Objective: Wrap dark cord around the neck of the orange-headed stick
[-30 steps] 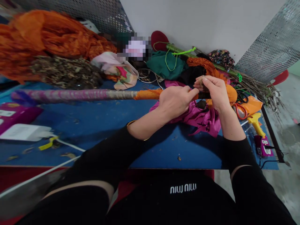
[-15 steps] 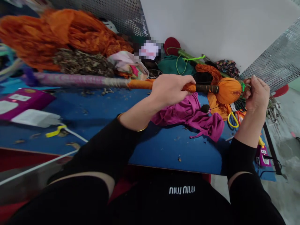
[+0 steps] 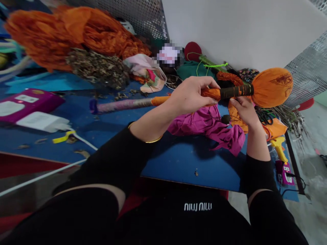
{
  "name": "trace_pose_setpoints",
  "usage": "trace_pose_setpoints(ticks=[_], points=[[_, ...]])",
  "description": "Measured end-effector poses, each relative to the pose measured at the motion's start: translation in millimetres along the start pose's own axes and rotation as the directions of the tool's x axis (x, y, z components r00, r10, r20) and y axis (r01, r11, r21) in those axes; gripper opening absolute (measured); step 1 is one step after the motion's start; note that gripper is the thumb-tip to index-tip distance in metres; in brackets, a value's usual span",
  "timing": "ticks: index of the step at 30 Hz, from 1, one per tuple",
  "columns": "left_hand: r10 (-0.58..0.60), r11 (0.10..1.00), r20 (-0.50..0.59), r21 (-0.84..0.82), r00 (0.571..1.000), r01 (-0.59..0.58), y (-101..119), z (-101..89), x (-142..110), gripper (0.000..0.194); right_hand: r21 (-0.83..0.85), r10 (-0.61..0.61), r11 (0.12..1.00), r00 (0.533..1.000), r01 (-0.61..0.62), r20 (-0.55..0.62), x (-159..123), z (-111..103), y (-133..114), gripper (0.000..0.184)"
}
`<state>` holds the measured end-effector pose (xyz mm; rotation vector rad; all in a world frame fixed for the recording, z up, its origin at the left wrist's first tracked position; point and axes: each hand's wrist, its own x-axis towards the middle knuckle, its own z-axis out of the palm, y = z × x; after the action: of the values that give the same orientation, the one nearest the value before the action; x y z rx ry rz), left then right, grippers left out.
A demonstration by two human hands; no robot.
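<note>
A long cloth-wrapped stick (image 3: pixel 139 103) is held slantwise above the blue table, its left end purple and its middle orange. At its right end is a round orange cloth head (image 3: pixel 273 87), tied below with a dark wrapped band (image 3: pixel 236 91). My left hand (image 3: pixel 190 95) is closed around the orange part of the shaft. Under the dark band, my right hand (image 3: pixel 245 110) grips the stick close to the head, with some fingers hidden behind it. A magenta cloth (image 3: pixel 204 124) lies crumpled beneath my hands.
The blue table (image 3: pixel 176 163) bears an orange cloth heap (image 3: pixel 84 34), dried plant scraps (image 3: pixel 98 69) and a teal cloth (image 3: pixel 192 70) at the back. A purple power strip (image 3: pixel 52 98) with a white adapter (image 3: pixel 44 120) sits left; a yellow glue gun (image 3: pixel 279 148) lies right.
The stick has shifted right and its orange head has risen toward the upper right. My right hand has moved from beyond the head to the band below it; my left hand keeps its hold.
</note>
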<state>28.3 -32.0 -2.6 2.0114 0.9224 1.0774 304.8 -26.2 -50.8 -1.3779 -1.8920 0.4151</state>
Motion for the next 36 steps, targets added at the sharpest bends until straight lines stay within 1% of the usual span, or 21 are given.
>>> trace_pose_setpoints(ticks=[1,2,3,4,6,9,10,11,12,14,15,16,17,19,21,23,26,28,31,34,36], points=[[0.006,1.0,0.002,-0.03,1.0,-0.006,0.0,0.6,0.2,0.023,0.188,-0.011,0.982,1.0,0.009,0.008,-0.1,9.6,-12.3,0.035],[0.016,0.998,0.003,-0.065,1.0,-0.016,-0.3,1.2,0.3,0.022,0.351,-0.029,0.936,0.999,0.017,0.029,-0.4,19.1,-23.6,0.042],[0.028,0.995,0.004,-0.098,1.0,-0.027,-0.8,1.8,0.5,0.022,0.463,-0.047,0.886,0.998,0.022,0.042,-1.0,27.8,-33.4,0.047],[0.039,0.992,0.005,-0.12,0.999,-0.038,-1.4,2.2,0.7,0.022,0.528,-0.057,0.849,0.997,0.024,0.047,-2.1,34.9,-41.6,0.051],[0.049,0.991,-0.009,-0.124,0.999,-0.05,-2.5,2.0,1.4,0.022,0.529,-0.048,0.849,0.997,0.009,0.059,-5.7,42.4,-53.8,0.054],[0.023,0.996,-0.037,-0.089,0.999,-0.026,-3.7,-0.8,3.3,0.023,0.375,-0.057,0.927,0.996,0.026,0.072,-14.9,36.6,-67.6,0.054],[0.009,0.995,-0.04,-0.096,0.999,-0.013,-4.3,-2.0,4.2,0.023,0.316,-0.083,0.946,0.996,0.067,0.038,-18.5,32.2,-72.4,0.053],[-0.003,0.994,-0.04,-0.11,0.999,-0.002,-5.1,-3.0,5.1,0.024,0.262,-0.127,0.956,0.991,0.132,-0.036,-21.9,27.9,-77.4,0.052],[-0.01,0.992,-0.04,-0.124,0.999,0.005,-6.3,-3.4,6.1,0.025,0.212,-0.185,0.954,0.973,0.211,-0.135,-24.9,24.7,-82.2,0.05],[-0.01,0.99,-0.047,-0.14,0.999,0.003,-9.7,-2.3,7.9,0.026,0.164,-0.302,0.917,0.901,0.365,-0.312,-28.7,23.2,-89.7,0.045],[-0.004,0.991,-0.048,-0.137,0.999,-0.002,-11.7,-0.4,8.7,0.026,0.191,-0.341,0.884,0.867,0.427,-0.363,-29.4,25.2,-91.8,0.044],[0.001,0.992,-0.048,-0.129,0.999,-0.008,-13.6,2.2,9.2,0.026,0.252,-0.358,0.845,0.849,0.472,-0.39,-29.3,28.7,-92.6,0.044],[0.004,0.993,-0.046,-0.12,0.999,-0.01,-15.3,5.3,9.5,0.027,0.338,-0.349,0.802,0.846,0.492,-0.403,-28.7,33.0,-92.4,0.045],[0.0,0.995,-0.027,-0.097,1.0,-0.002,-17.2,12.5,9.5,0.027,0.524,-0.259,0.724,0.88,0.45,-0.398,-26.6,41.5,-90.2,0.05],[-0.011,0.998,-0.02,-0.069,1.0,0.009,-17.2,19.3,9.0,0.029,0.657,-0.109,0.675,0.926,0.336,-0.361,-25.3,46.6,-88.9,0.053],[-0.033,0.998,-0.02,-0.057,0.999,0.032,-16.1,24.4,8.3,0.03,0.725,0.043,0.659,0.952,0.2,-0.302,-25.5,47.2,-90.4,0.053],[-0.096,0.995,-0.046,-0.042,0.994,0.094,-14.6,29.1,7.1,0.031,0.755,0.185,0.652,0.948,0.077,-0.257,-28.1,43.5,-97.0,0.052],[-0.123,0.992,-0.075,-0.007,0.99,0.123,-14.0,30.8,5.8,0.032,0.766,0.218,0.641,0.943,0.056,-0.252,-30.4,40.9,-101.6,0.051],[-0.114,0.992,-0.105,0.04,0.988,0.119,-13.6,32.5,3.8,0.03,0.766,0.254,0.642,0.937,0.021,-0.239,-33.9,38.7,-104.3,0.051],[-0.091,0.993,-0.128,0.066,0.988,0.1,-13.3,34.2,2.6,0.025,0.755,0.298,0.654,0.933,-0.045,-0.203,-35.2,38.1,-99.2,0.053],[-0.083,0.989,-0.148,0.107,0.986,0.099,-12.6,35.3,2.3,0.022,0.767,0.333,0.639,0.922,-0.068,-0.196,-33.3,38.2,-90.9,0.052]])
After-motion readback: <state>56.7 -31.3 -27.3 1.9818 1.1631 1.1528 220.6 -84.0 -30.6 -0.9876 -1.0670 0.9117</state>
